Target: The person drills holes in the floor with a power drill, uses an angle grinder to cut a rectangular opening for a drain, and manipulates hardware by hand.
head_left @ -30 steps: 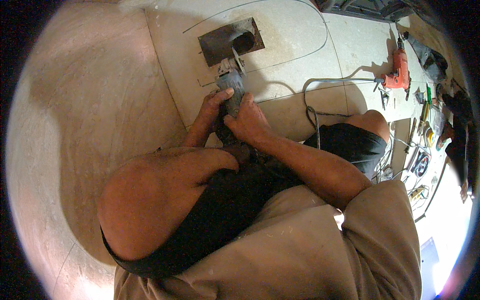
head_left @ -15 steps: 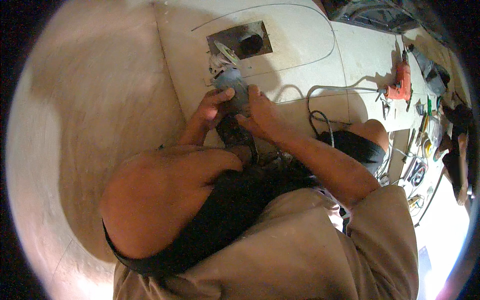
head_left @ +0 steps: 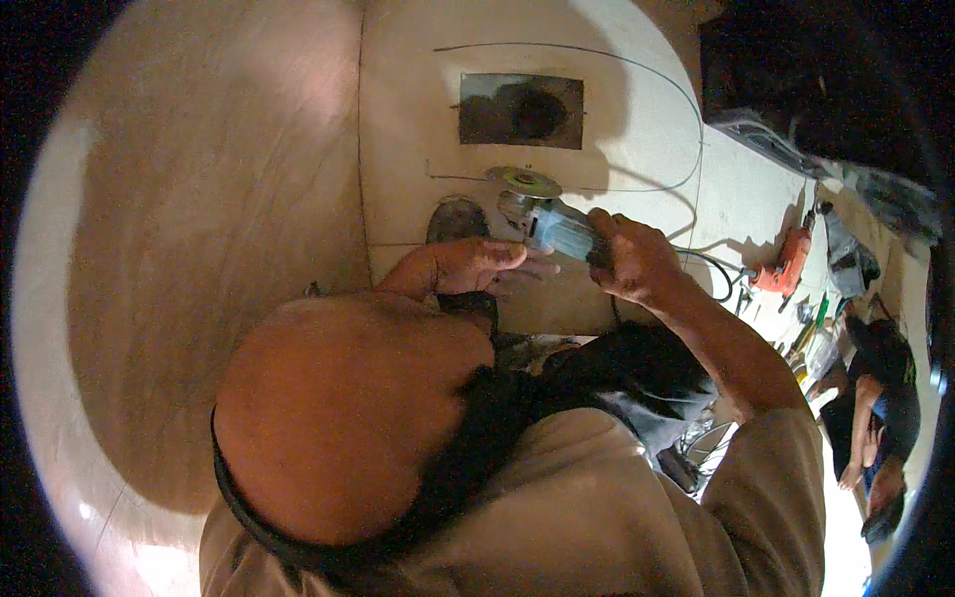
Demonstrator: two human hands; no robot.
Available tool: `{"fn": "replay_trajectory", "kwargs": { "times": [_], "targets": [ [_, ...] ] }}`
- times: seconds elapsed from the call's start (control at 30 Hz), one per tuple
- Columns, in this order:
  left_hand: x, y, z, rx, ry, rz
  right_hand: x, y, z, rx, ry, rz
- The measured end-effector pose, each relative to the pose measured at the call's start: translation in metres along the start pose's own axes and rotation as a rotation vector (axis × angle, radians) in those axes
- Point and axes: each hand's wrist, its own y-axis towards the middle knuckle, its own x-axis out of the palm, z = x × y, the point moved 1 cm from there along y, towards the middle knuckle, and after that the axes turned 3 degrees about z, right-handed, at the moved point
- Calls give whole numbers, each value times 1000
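Note:
In my right hand (head_left: pixel 637 257) is an angle grinder (head_left: pixel 569 231) with a blue-grey body; my fingers wrap its rear end. Its thin round disc (head_left: pixel 527 181), yellowish green around the middle, points away from me, over the pale tile in front of the rectangular cutout. My left hand (head_left: pixel 477 265) is just left of and below the grinder head, fingers stretched out and apart, holding nothing. Whether its thumb tip touches the tool I cannot tell. Behind the left hand shows the toe of a dark shoe (head_left: pixel 458 219).
The tiled surface (head_left: pixel 408 119) has a rectangular cutout (head_left: pixel 477 124) with a dark round hole in it. A thin dark line (head_left: pixel 597 50) curves around it. To the right lie a red drill (head_left: pixel 791 264) and scattered tools. Another person (head_left: pixel 890 398) is at the far right.
My left hand has let go of the grinder and opened. My right hand has moved rightward with the tool, turning its head toward the left. The view has shifted too.

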Motion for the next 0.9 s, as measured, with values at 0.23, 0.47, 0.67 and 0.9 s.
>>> {"fn": "replay_trajectory", "kwargs": {
  "times": [0.23, 0.47, 0.67, 0.9],
  "targets": [
    [8, -6, 13, 213, 513, -101, -12, 9, 10, -37, -8, -79],
    [2, -5, 20, 112, 562, -139, -13, 21, 11, -51, -34, -84],
    [1, -4, 22, 75, 505, -146, -14, 22, 11, -100, -48, -27],
    [0, -3, 23, 47, 474, -152, -10, 22, 15, -61, -77, -79]
  ]
}}
